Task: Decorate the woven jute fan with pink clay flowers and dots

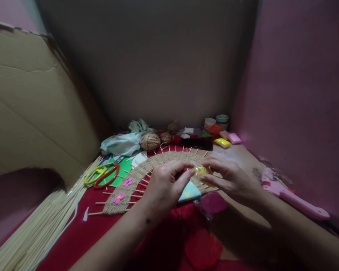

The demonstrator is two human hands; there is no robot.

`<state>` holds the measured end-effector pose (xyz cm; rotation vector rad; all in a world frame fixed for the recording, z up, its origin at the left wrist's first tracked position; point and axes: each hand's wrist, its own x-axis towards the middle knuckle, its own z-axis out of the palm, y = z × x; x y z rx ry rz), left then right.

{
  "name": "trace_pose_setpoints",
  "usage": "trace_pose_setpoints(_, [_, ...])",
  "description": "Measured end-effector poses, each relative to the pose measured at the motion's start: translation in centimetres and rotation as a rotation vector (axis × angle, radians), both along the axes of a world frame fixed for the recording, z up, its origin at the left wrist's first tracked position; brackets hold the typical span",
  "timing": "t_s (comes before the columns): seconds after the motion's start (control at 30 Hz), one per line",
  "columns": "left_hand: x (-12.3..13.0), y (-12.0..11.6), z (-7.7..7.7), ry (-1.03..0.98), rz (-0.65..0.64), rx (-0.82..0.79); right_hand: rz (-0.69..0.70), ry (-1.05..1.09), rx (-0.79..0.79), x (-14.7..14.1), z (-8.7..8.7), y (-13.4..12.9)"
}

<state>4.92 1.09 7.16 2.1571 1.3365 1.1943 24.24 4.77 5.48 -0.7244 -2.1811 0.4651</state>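
Between both hands is a small clear-wrapped packet of yellow modelling clay (202, 171). My left hand (168, 182) pinches its left side with thumb and forefinger. Fingers of my right hand (230, 177) close on its right side. Beneath the hands lies an arch of woven twine on thin sticks (141, 171), partly hidden by them. Pink flowers (119, 198) decorate its left end. A pale blue patterned piece (190, 191) shows below the packet. Nearer me, a magenta lump in clear wrap (213, 202) lies below my right hand.
Scissors with yellow and red handles (106, 177) rest at left, beside long thin sticks (31, 233). Twine balls (150, 142), a dark phone-like slab (197, 144), clay packets (222, 142) and jars (222, 121) stand at the back. A pink glue gun (296, 199) lies by the right wall.
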Motion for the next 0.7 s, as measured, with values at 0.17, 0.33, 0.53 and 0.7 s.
trace_pose_setpoints(0.17, [-0.2, 0.1, -0.5, 0.139, 0.061, -0.059, -0.029, -0.022, -0.013, -0.3, -0.4, 0.0])
trace_pose_setpoints(0.33, [-0.3, 0.1, -0.7, 0.081, 0.028, -0.183, -0.023, -0.043, 0.077, -0.4, -0.6, -0.1])
trace_pose_setpoints(0.53, [-0.1, -0.1, -2.8, -0.11, 0.032, -0.172, -0.017, -0.103, 0.068, -0.6, -0.7, -0.2])
trace_pose_setpoints(0.7, [0.1, -0.2, -3.7, -0.166, 0.025, -0.194, 0.004, -0.159, 0.044, -0.6, -0.9, -0.1])
